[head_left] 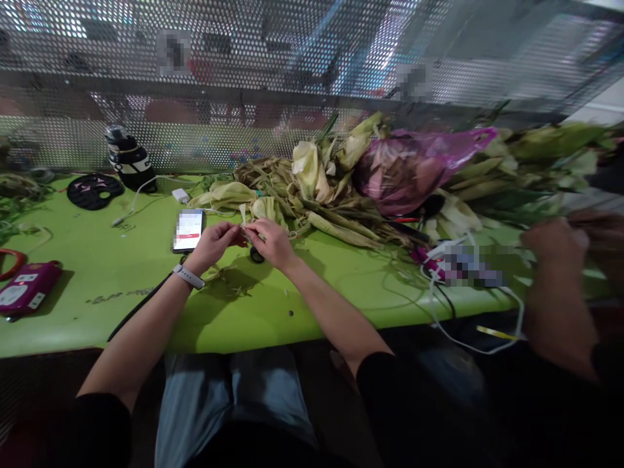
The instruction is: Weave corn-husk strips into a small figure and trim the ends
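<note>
My left hand (218,242), with a pale watch on its wrist, is pinched together over the green table (160,309). Fingertip to fingertip with it, my right hand (271,240) is closed too. A thin pale strip (243,214) rises between them, apparently husk; which hand grips it is hard to tell. Just left of my left hand lies a lit phone (188,229). Under my right hand sits a small dark round object (256,254). Loose husk scraps (229,279) lie below my hands, and a heap of corn husks (336,224) spreads behind and to the right.
A black bottle (130,162) and black openwork mat (95,191) stand back left. A magenta box (29,288) is at the left edge. A purple bag (409,169) rests on husks. At right are white cables (433,305) and another person's hands (556,244). Perforated metal (273,84) rises behind.
</note>
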Motion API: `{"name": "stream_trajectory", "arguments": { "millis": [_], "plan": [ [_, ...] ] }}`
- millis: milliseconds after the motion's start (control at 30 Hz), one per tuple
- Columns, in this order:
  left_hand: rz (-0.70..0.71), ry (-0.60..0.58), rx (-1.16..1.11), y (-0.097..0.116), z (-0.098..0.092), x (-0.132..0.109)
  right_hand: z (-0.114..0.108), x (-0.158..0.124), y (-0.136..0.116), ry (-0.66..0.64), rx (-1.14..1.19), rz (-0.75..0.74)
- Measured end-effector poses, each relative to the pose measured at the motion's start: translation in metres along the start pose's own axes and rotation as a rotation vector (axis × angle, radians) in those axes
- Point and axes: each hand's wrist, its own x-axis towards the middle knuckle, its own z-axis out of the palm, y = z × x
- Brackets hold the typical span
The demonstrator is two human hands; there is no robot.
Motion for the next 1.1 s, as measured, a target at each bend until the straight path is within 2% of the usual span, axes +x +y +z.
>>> {"name": "stream_trajectory", "arguments": {
  "millis": [167, 267, 400, 600, 733, 833, 933, 1100],
  "plan": [
    [0.028, 0.012, 0.038, 0.002, 0.001, 0.000, -0.001, 0.000, -0.003, -0.021, 0.049, 0.021],
    [0.083, 0.030, 0.085, 0.005, 0.001, -0.002, -0.001, 0.001, -0.004, 0.017, 0.097, 0.049],
    [0.122, 0.044, 0.141, 0.007, 0.001, -0.004, 0.001, 0.000, 0.000, -0.002, 0.115, 0.004],
    [0.045, 0.037, 0.136, 0.006, -0.001, -0.005, -0.001, -0.001, 0.005, -0.109, -0.138, -0.096],
    [-0.041, 0.006, 0.038, 0.008, -0.002, -0.006, -0.004, 0.000, 0.005, -0.136, -0.183, -0.138],
    [-0.086, -0.029, -0.031, 0.009, -0.002, -0.006, -0.004, 0.000, 0.003, -0.056, -0.111, -0.113],
    [-0.057, -0.085, -0.025, 0.011, -0.002, -0.006, -0.005, 0.002, 0.001, 0.036, 0.061, -0.027],
    [0.034, -0.092, 0.033, 0.006, -0.001, -0.003, -0.009, 0.005, -0.002, 0.017, 0.249, 0.113]
  ]
}}
